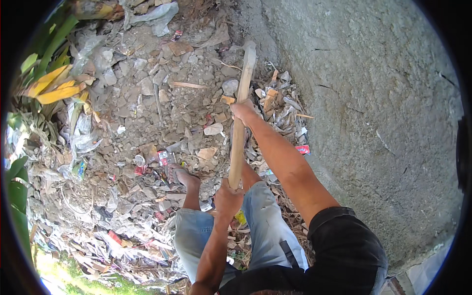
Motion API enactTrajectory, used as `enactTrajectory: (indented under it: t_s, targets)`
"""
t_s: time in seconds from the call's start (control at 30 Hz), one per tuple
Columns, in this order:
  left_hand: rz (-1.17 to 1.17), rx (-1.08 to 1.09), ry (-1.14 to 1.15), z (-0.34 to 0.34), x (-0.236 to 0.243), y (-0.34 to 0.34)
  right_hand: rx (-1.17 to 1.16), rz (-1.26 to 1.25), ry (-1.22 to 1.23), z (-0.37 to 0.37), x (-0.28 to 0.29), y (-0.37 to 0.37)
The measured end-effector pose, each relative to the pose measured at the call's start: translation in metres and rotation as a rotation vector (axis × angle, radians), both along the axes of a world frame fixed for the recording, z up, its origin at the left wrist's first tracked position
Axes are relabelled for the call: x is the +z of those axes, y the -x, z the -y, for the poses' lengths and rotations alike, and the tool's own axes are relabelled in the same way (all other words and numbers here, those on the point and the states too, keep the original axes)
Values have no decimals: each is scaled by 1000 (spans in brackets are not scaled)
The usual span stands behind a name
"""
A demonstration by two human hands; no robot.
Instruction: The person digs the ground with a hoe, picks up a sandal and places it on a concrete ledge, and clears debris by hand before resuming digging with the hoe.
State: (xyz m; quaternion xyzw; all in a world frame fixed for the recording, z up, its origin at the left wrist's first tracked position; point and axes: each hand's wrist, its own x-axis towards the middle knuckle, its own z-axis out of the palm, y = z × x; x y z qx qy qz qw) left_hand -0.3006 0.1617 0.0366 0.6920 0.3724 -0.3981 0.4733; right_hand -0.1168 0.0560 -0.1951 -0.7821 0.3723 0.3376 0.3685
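Both my hands grip a long, pale wooden tool handle (pixel 237 152) that slants up and away from my body. My left hand (pixel 228 199) is closed round its near end, in front of my knees. Farther up, my right hand (pixel 244 112) wraps round the shaft with the arm stretched out. The far end of the handle turns greyish and reaches the dirt by the wall's foot. What kind of head it bears I cannot make out.
Loose stones, dirt and litter (pixel 140 88) cover the ground. A rough grey concrete wall (pixel 373 108) rises close on my right. Green and yellow leaves (pixel 56 88) hang at the left. My sandalled foot (pixel 181 174) stands on the rubble.
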Motion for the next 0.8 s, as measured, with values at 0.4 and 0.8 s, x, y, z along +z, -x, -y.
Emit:
enactTrajectory:
  t_s: [0.4,0.8]
  targets:
    - [-7,-338,-319,-294,287,137,-454,-143,-485,-289,283,175]
    - [-281,-80,-589,-301,462,391,-249,-488,-1027,-397,507,331]
